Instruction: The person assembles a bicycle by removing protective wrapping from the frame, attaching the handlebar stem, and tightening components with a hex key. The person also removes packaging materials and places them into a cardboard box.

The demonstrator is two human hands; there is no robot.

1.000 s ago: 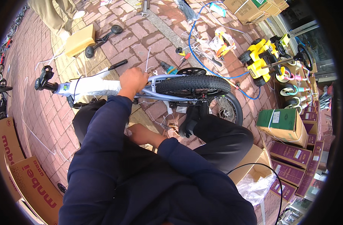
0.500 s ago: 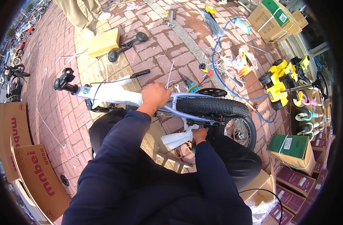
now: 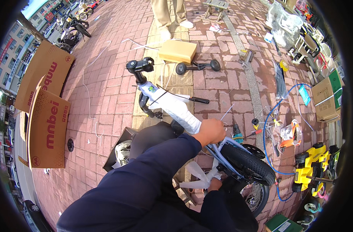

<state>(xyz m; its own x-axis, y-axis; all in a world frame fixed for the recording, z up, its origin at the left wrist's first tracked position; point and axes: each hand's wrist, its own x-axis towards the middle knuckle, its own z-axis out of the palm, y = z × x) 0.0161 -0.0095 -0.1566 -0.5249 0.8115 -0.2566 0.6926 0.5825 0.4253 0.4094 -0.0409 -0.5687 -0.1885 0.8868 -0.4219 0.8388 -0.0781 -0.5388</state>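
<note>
A light-blue bicycle frame lies across in front of me, its stem at the far left and a fat black tyre at the right. White padding is wrapped around the frame's front part. My left hand is closed around the frame tube at the end of this padding. Lower down, beside the rear wheel, my right hand is closed on a loose white foam sheet; its fingers are partly hidden. A black brake lever hangs on a cable near the stem.
Training wheels and a yellow carton lie beyond the bicycle, near a standing person. Tools, a drill and a blue hose are on the right. Large brown cartons stand left; yellow toy vehicles stand right.
The view has swung left, so the scene sits farther right and the bicycle slants more. Both hands stay closed in the same places. The white foam by my right hand has changed shape.
</note>
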